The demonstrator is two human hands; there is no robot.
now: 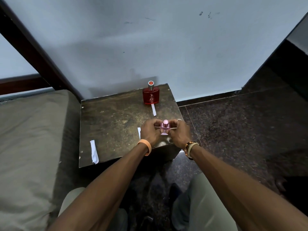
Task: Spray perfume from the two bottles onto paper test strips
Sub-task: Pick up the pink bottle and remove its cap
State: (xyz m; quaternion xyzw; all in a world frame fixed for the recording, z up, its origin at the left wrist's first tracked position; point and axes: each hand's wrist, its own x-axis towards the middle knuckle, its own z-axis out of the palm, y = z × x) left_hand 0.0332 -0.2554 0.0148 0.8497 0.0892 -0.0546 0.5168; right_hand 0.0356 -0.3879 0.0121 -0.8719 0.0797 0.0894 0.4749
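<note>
Two hands: the left hand (150,130) and the right hand (179,132) were both curled round the pink bottle (165,128), one on each side, probably to steady so small a thing.
Pink bottle: it sat at the near right part of the desk (113,124). It was small and glossy, with a round metallic cap facing up and a flared foot. Whether it rested on the desk could not be told.
Thin strip: a pale strip (174,129) ran crosswise just behind the pink bottle between the fingers, likely held there to catch spray.
Red bottle: the red bottle (150,95) was squat, flat-faced glass with a silver collar. It stood upright at the far edge, out of the way.
Other paper: a white strip (154,110) lay just in front of the red bottle, another strip (139,132) lay just beside the left hand, and a creased slip (94,151) lay at the near left corner.
Desk: its top was dark, worn and mottled.
</note>
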